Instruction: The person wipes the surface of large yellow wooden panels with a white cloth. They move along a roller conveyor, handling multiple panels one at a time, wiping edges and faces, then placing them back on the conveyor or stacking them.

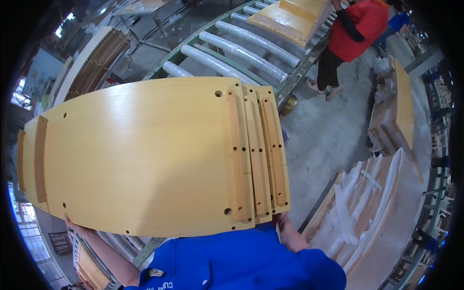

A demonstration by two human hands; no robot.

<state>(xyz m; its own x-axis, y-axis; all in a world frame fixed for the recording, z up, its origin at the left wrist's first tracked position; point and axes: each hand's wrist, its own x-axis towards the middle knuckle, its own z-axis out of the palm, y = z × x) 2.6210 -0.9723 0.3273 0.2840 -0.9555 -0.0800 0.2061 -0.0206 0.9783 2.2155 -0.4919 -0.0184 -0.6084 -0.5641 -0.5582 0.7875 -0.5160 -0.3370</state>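
Near left, left hand (72,224): at panel stack (140,154) edge, fingers hidden, grip unclear
Near right, right hand (284,223): by stack's near-right corner, cannot tell grip
Panel stack: just beyond, spanning between hands
Far: roller conveyor (244,54)

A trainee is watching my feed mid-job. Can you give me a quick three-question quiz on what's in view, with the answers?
1. True or false: the stacked glossy yellow wooden panels line up flush at their right-hand ends.

2. How many narrow light-brown wooden strips show at that right-hand end?

3. Where is the co-worker in the red short-sleeved top?
A) Standing beside the green-framed roller conveyor with film-wrapped rollers
B) Crouching under the panels
C) Sitting on the rollers

Key:
1. False; their ends are stepped, each lower panel showing past the one above.
2. Three.
3. A.
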